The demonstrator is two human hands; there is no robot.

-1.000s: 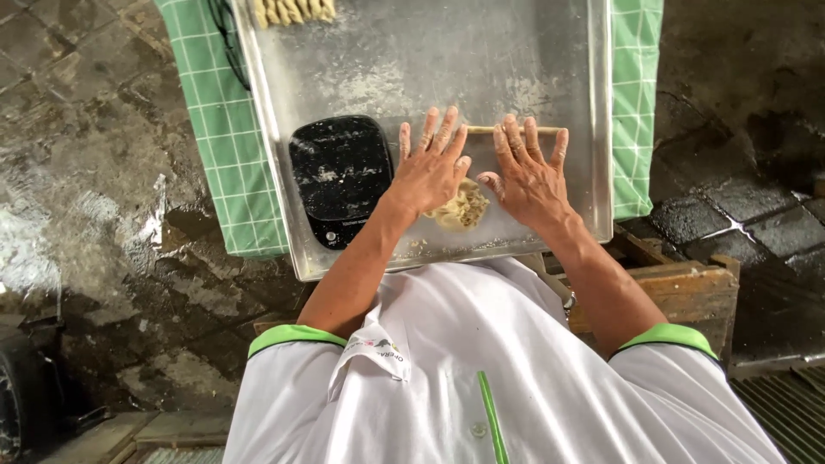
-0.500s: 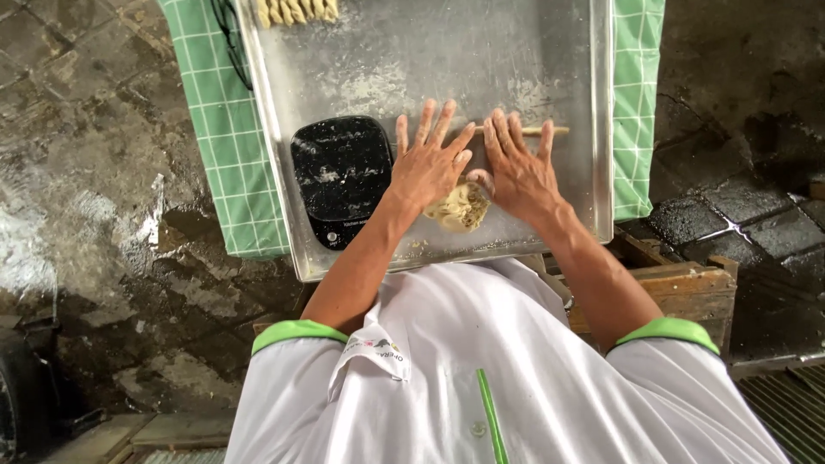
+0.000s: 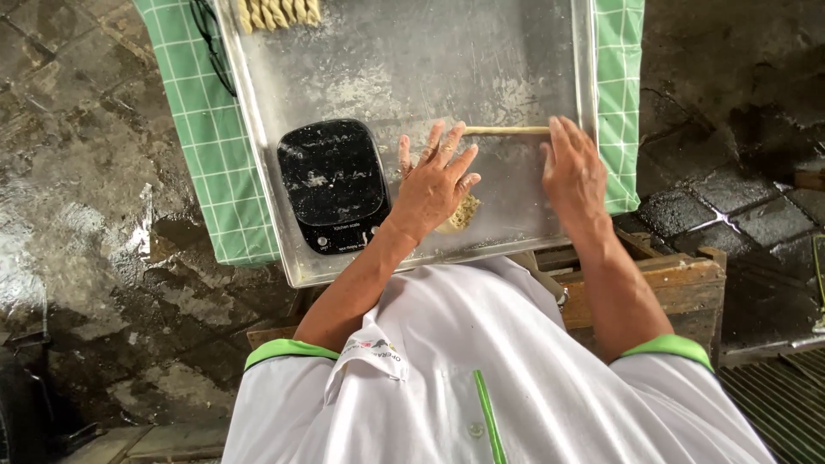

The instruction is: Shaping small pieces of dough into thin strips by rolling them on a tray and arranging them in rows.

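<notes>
A thin rope of pale dough point(image 3: 507, 131) lies across the floured metal tray point(image 3: 404, 60). My left hand point(image 3: 436, 180) and my right hand point(image 3: 574, 172) rest flat on it with fingers spread, one at each end of the rope. A lump of crumbly yellow dough point(image 3: 464, 213) sits under the heel of my left hand. A black kitchen scale point(image 3: 333, 184) stands on the tray just left of my left hand.
Several rolled dough sticks point(image 3: 277, 12) lie in a row at the tray's far edge. A green checked cloth point(image 3: 206, 129) lies under the tray. A wooden box point(image 3: 679, 283) stands at my right, and wet dark stone floor point(image 3: 77, 172) surrounds everything.
My hands have moved apart along the tray, the right one going far to the right. The dough between them has been rolled out into a longer, thinner rope.
</notes>
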